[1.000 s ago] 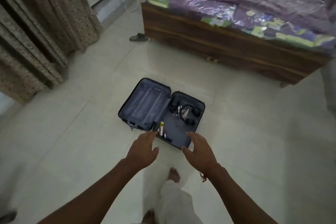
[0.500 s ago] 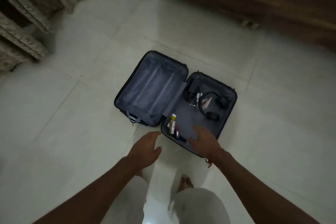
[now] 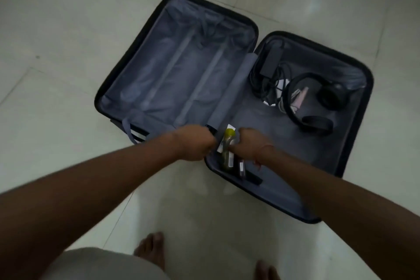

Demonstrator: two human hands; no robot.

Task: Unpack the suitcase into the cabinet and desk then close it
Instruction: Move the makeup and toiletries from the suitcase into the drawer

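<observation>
A dark suitcase (image 3: 145, 36) lies open flat on the floor, grey lining showing. Its left half holds nothing. The right half holds black headphones (image 3: 327, 98), a black charger with tangled cables (image 3: 270, 63) and, at the near corner, a yellow-capped tube (image 3: 227, 143), a thin pen-like item (image 3: 241, 167) and a small black bar (image 3: 254, 178). My left hand (image 3: 195, 143) is curled round a small black item (image 3: 211, 130) by the hinge strip. My right hand (image 3: 248, 143) pinches the yellow-capped tube from its right side.
Pale tiled floor (image 3: 68, 29) surrounds the suitcase on all sides. My bare feet (image 3: 151, 248) and a light-trousered knee (image 3: 102, 263) are just in front of the suitcase's near edge.
I have bent down much closer to the suitcase. Both hands moved forward from open above the near corner onto the small items there, and their fingers have curled.
</observation>
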